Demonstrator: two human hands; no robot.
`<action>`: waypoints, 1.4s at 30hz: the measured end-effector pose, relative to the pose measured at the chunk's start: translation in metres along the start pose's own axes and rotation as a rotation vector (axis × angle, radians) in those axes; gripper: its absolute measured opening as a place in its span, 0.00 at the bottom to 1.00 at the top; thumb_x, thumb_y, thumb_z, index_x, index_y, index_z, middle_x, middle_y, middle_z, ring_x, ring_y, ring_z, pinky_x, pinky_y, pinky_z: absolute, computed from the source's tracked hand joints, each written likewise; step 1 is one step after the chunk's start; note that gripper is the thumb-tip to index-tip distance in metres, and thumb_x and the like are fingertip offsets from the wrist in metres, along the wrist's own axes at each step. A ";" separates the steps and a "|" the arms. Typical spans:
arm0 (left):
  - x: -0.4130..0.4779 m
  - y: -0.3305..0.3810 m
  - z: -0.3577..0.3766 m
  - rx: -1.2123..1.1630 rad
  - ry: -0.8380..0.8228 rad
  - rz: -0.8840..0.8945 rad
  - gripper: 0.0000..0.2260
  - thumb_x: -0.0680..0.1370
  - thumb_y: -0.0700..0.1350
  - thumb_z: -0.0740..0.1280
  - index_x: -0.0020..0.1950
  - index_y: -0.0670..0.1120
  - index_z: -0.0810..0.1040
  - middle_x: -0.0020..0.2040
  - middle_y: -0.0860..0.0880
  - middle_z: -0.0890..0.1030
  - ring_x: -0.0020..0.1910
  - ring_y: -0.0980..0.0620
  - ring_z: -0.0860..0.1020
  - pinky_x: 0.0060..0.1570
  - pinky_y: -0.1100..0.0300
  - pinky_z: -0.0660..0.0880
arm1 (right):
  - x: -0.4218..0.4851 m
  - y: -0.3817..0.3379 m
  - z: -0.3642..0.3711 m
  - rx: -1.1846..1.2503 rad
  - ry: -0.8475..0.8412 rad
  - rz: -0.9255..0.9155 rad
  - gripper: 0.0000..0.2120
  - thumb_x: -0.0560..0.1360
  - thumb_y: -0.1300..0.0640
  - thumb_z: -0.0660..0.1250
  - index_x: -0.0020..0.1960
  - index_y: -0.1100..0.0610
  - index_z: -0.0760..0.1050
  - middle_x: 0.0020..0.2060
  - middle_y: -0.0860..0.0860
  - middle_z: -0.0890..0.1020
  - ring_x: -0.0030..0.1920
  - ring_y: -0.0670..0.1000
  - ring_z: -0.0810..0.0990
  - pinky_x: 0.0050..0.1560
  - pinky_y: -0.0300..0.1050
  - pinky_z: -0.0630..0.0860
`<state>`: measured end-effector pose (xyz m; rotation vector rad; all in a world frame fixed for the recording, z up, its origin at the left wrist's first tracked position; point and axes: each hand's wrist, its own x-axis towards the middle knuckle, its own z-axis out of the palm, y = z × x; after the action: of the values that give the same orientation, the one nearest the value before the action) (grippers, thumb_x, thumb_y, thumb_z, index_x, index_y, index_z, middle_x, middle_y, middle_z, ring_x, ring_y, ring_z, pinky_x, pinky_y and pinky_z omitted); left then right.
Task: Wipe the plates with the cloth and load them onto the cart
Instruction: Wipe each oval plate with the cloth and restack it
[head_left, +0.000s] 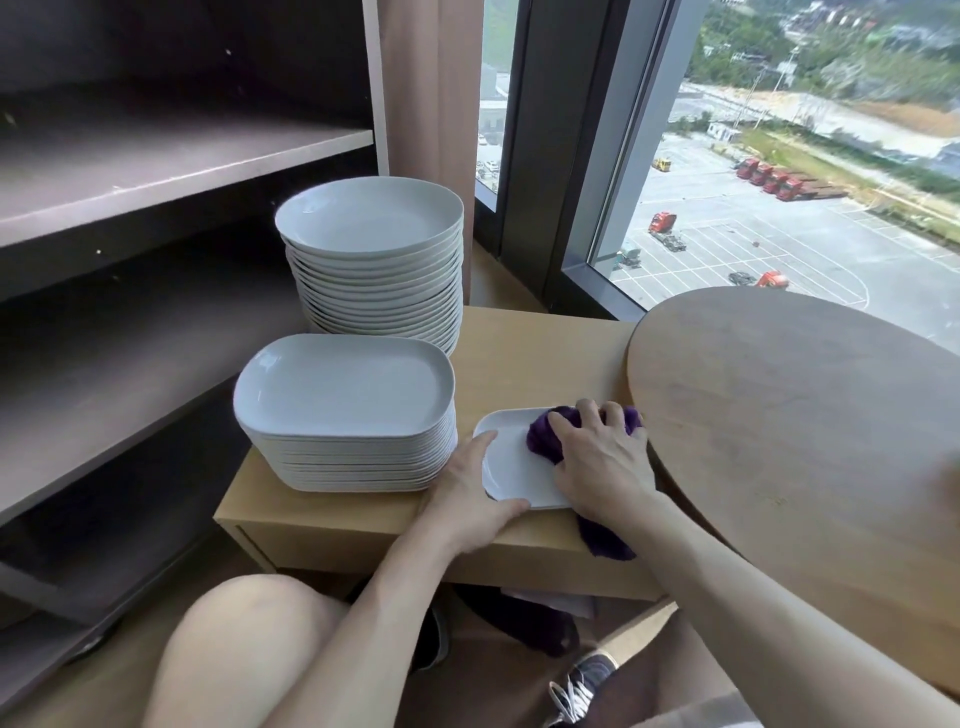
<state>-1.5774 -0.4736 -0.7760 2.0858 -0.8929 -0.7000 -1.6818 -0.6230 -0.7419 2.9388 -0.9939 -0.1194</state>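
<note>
I am looking at a dark shelving unit (156, 171) filling the left side and a round wooden top (805, 415) jutting in at the right. Between them a light bench (545, 353) is carrying a tall stack of round plates (369, 223) at the far end, a stack of oblong plates (343, 389) nearer, and one small plate (511, 467) just right of that stack. My left hand (467, 493) is gripping the small plate's near left edge. My right hand (597, 457) is curling over the purple cloth (545, 434), pressing it onto the plate's right part.
</note>
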 end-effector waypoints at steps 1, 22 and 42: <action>-0.001 0.002 0.000 -0.027 0.012 0.000 0.44 0.72 0.51 0.78 0.82 0.55 0.58 0.78 0.55 0.64 0.76 0.54 0.64 0.72 0.60 0.62 | -0.003 -0.002 0.003 0.019 0.002 -0.059 0.23 0.77 0.53 0.61 0.72 0.45 0.66 0.72 0.52 0.66 0.71 0.60 0.61 0.64 0.60 0.66; -0.014 0.026 -0.006 -0.420 0.024 -0.114 0.27 0.69 0.36 0.76 0.65 0.52 0.76 0.55 0.52 0.83 0.53 0.54 0.81 0.44 0.66 0.77 | -0.057 0.043 0.014 0.307 0.007 -0.129 0.28 0.74 0.43 0.59 0.75 0.39 0.66 0.69 0.43 0.68 0.70 0.52 0.63 0.64 0.53 0.72; -0.023 0.046 -0.008 -0.672 0.118 -0.145 0.25 0.62 0.40 0.66 0.61 0.47 0.78 0.57 0.47 0.83 0.58 0.47 0.81 0.60 0.49 0.76 | -0.047 0.036 0.009 0.482 0.028 -0.084 0.31 0.72 0.43 0.57 0.75 0.40 0.67 0.67 0.43 0.69 0.67 0.51 0.64 0.67 0.55 0.71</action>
<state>-1.6025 -0.4745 -0.7308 1.5701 -0.3643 -0.8074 -1.7417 -0.6227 -0.7462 3.4008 -1.0175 0.1877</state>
